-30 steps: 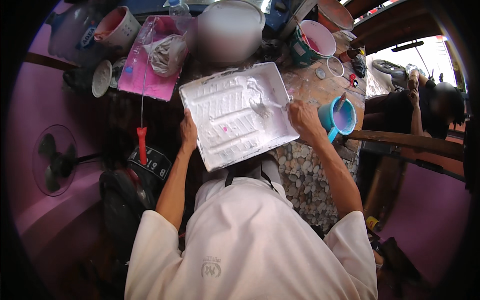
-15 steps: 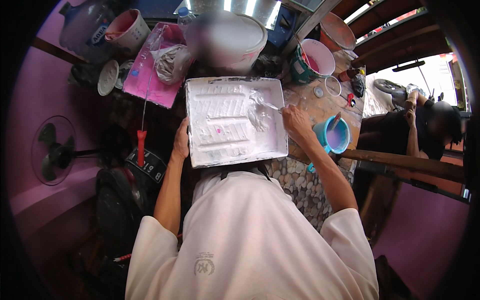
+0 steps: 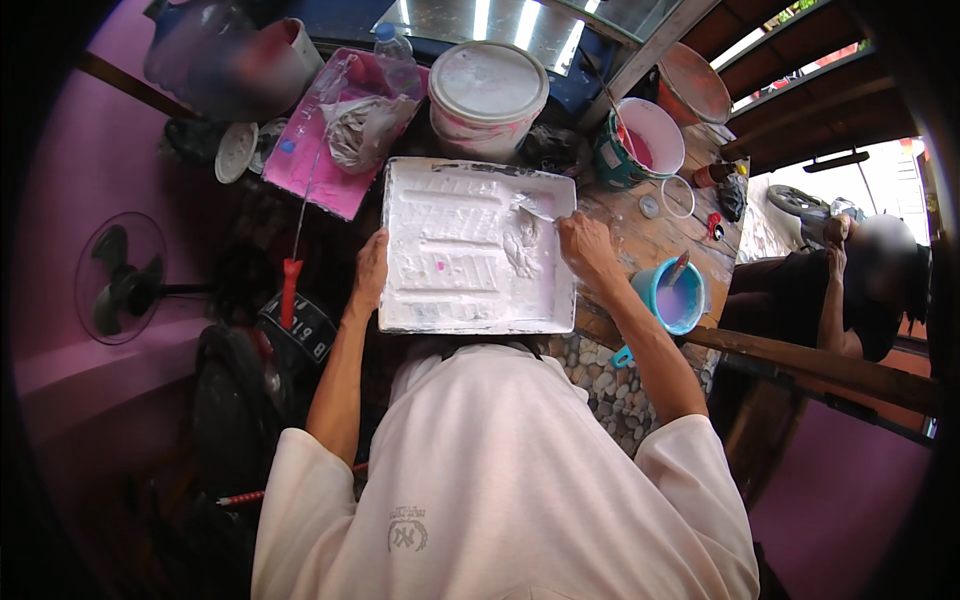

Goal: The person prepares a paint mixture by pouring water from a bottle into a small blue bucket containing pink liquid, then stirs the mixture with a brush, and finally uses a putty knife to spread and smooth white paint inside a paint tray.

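Note:
A white paint tray (image 3: 553, 300) with a ribbed floor lies in front of my body, coated in whitish paint, with a small pink spot on the ribs. My left hand (image 3: 371, 268) is closed on the tray's left edge, its fingers partly hidden. At the right wall, my right hand (image 3: 588, 243) is closed round a flat-bladed scraper (image 3: 540, 207). The blade reaches over the upper right of the tray, beside a smeared grey-white patch of paint. Its handle is hidden in my fist.
A blue cup of lilac paint (image 3: 683, 305) with a brush stands right of my right forearm. Beyond the tray are a lidded white bucket (image 3: 487, 90), a pink tray (image 3: 345, 190) and a green bucket (image 3: 612, 160). A roller with red handle (image 3: 289, 290) hangs left. Another person (image 3: 850, 280) sits far right.
The view has shifted slightly, so most things sit a little farther right. The scraper blade has moved slightly within the tray's upper right. Both hands keep their holds.

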Motion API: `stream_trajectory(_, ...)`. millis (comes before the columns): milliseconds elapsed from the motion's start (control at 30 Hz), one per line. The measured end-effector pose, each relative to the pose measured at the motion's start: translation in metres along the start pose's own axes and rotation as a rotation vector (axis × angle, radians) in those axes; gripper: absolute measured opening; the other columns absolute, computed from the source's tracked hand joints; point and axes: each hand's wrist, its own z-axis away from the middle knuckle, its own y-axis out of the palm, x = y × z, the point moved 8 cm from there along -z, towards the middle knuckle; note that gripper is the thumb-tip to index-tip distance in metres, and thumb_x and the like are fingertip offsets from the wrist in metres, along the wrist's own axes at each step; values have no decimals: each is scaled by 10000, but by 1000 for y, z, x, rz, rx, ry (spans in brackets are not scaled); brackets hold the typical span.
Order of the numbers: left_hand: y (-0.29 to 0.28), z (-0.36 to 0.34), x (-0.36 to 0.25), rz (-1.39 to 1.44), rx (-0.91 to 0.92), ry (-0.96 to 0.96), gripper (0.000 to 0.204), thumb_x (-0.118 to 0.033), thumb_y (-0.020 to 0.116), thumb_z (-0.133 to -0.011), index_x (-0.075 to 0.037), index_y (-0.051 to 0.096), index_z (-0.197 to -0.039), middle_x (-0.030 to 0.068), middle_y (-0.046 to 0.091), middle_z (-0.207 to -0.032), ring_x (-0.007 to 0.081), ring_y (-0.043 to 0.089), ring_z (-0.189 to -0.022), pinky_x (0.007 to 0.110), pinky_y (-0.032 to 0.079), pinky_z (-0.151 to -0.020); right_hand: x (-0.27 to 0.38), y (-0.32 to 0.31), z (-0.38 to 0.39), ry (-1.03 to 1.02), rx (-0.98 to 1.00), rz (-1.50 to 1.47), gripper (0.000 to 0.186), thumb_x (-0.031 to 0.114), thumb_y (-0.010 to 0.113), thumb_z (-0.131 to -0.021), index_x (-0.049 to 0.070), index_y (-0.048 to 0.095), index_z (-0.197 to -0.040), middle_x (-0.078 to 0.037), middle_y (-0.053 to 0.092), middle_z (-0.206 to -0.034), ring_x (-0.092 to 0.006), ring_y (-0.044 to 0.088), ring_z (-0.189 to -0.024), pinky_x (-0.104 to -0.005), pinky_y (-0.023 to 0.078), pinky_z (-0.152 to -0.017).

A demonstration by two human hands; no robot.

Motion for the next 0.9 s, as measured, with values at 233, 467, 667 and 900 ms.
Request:
stream_trajectory(233,-4,-4,6,-80,-56,18,553,-408,402,-957,70,489,-1221,153,564,-1176,200,501,-1117,292,365,-967,18,5,26,-116,66,55,170,119,457,-826,1,552,-748,-202,527,-788,-339,568,-669,-439,449,-580)
stream_trajectory(467,2,-4,0,1,-13,10,594,-445,421,-943,77,488,-1218,147,566,-1175,194,511,-1097,287,381,-946,26,7,50,-99,235,39,133,100,495,-791,-4,572,-765,-191,536,-819,-327,585,-688,-431,460,-578)
stream_trajectory(667,1,-4,0,-60,-7,-18,588,-401,386,-956,108,449,-1245,217,504,-1265,261,462,-1205,298,329,-1015,30,-9,72,-113,230,20,117,95,529,-754,-5,589,-768,-180,542,-813,-331,594,-701,-434,472,-599)
stream_trajectory(900,3,-8,-6,-63,17,-23,578,-391,380,-958,105,450,-1245,217,506,-1262,264,462,-1203,296,327,-1017,-5,-23,54,32,305,49,108,68,537,-726,-12,610,-730,-180,563,-727,-340,587,-697,-440,459,-607)
